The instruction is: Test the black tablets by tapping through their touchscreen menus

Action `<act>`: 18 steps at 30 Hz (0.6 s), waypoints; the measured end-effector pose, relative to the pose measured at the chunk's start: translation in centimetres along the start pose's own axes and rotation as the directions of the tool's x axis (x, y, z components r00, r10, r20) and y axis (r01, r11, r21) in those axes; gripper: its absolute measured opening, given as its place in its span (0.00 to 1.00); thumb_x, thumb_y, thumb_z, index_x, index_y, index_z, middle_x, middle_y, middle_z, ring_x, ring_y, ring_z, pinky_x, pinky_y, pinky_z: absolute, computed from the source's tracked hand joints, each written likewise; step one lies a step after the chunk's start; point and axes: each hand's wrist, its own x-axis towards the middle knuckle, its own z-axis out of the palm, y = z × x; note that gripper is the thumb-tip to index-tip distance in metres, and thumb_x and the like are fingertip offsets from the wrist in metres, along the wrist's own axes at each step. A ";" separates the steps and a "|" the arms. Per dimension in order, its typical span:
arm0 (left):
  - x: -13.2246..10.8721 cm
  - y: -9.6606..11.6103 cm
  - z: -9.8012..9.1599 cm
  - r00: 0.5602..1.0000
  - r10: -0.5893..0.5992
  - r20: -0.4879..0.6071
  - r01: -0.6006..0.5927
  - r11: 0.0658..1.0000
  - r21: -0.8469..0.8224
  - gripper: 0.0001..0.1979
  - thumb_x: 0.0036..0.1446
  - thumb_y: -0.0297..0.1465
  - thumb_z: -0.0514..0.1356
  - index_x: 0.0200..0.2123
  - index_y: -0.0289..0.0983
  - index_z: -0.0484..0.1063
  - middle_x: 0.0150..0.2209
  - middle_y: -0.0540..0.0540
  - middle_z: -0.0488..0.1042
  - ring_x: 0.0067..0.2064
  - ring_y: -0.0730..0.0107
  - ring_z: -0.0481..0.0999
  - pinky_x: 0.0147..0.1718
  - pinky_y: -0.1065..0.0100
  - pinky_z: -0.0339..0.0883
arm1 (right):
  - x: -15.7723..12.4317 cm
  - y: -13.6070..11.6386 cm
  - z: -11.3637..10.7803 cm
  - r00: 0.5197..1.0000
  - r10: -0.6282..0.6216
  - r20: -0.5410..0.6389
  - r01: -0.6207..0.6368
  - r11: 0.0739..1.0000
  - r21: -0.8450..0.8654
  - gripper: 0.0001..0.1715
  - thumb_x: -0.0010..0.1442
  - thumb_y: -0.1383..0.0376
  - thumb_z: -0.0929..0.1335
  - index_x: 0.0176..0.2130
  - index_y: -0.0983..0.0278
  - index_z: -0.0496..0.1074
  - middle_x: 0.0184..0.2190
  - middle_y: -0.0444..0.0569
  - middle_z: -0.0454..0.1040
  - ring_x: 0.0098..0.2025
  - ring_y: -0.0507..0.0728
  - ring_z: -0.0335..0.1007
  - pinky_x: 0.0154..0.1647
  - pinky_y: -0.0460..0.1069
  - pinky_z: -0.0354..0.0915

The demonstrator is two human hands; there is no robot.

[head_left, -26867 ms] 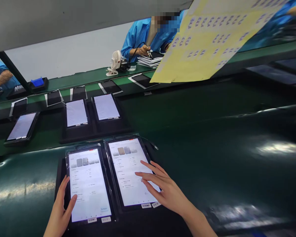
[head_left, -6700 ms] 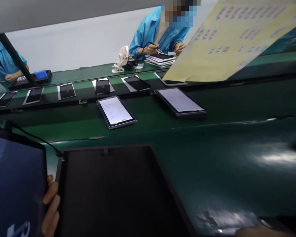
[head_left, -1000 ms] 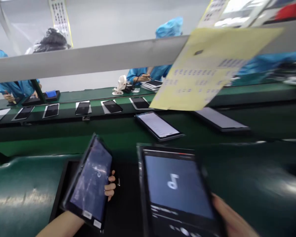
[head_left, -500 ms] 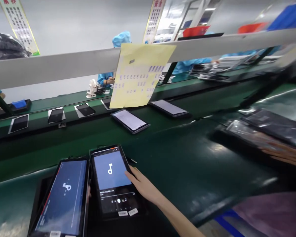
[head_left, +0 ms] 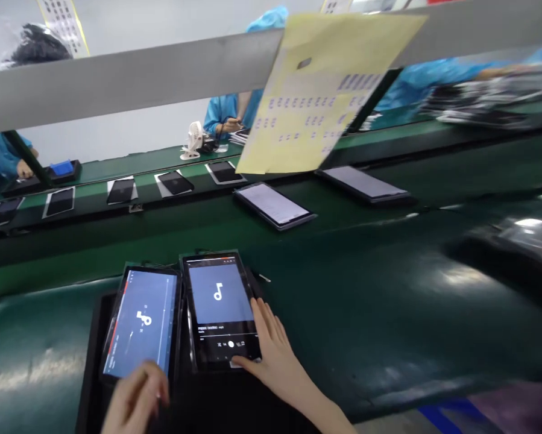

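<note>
Right hand [head_left: 275, 357], spread wide, rests at right edge of right tablet [head_left: 219, 304]; left hand [head_left: 137, 395], curled and blurred, overlaps near end of left tablet [head_left: 143, 319], grip unclear.

And I've got two music-note tablets [head_left: 214, 307] before me! Counting on: two white-screened tablets [head_left: 274, 203] farther off, five dark tablets [head_left: 121, 191] lined up beyond, one white fan [head_left: 195, 135], one hanging yellow sheet [head_left: 313, 90]!

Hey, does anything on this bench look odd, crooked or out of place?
Yes: the left tablet shows its music screen turned sideways, while the right tablet, with the right hand at its edge, shows a similar screen upright. Side by side, they don't match. No spill or damage stands out.
</note>
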 end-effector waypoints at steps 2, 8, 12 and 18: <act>0.2 -1.2 -4.2 0.942 0.194 -0.274 -0.100 0.941 0.322 0.18 0.59 0.45 0.54 0.45 0.40 0.68 0.45 0.42 0.72 0.51 0.58 0.69 0.51 0.58 0.60 | 0.3 -0.4 -0.1 0.997 -0.040 -0.064 0.045 0.996 0.076 0.50 0.63 0.57 0.64 0.67 0.61 0.27 0.66 0.59 0.37 0.66 0.71 0.34 0.60 0.71 0.50; -0.4 -7.3 -8.2 0.976 0.121 -0.182 0.002 0.827 0.562 0.27 0.64 0.41 0.48 0.63 0.43 0.45 0.67 0.41 0.51 0.69 0.54 0.35 0.63 0.41 0.39 | 3.3 -5.8 -0.1 0.817 -0.566 0.112 0.532 0.814 0.234 0.11 0.69 0.67 0.55 0.49 0.60 0.60 0.59 0.51 0.60 0.66 0.64 0.38 0.62 0.69 0.50; -0.7 -8.8 -7.0 0.970 0.194 -0.143 -0.056 0.756 0.652 0.34 0.62 0.45 0.51 0.65 0.43 0.38 0.67 0.40 0.49 0.69 0.52 0.32 0.63 0.39 0.37 | 4.7 -8.4 1.2 0.630 -0.750 0.203 0.715 0.662 0.225 0.11 0.65 0.75 0.55 0.42 0.63 0.61 0.55 0.53 0.65 0.65 0.64 0.41 0.64 0.68 0.45; -0.7 -8.8 -7.1 0.970 0.224 -0.091 -0.098 0.708 0.699 0.50 0.50 0.57 0.56 0.66 0.43 0.35 0.67 0.38 0.48 0.68 0.45 0.35 0.61 0.37 0.41 | 5.7 -7.9 2.1 0.598 -0.778 0.195 0.759 0.627 0.175 0.12 0.62 0.77 0.56 0.41 0.64 0.61 0.53 0.56 0.67 0.65 0.64 0.44 0.64 0.68 0.45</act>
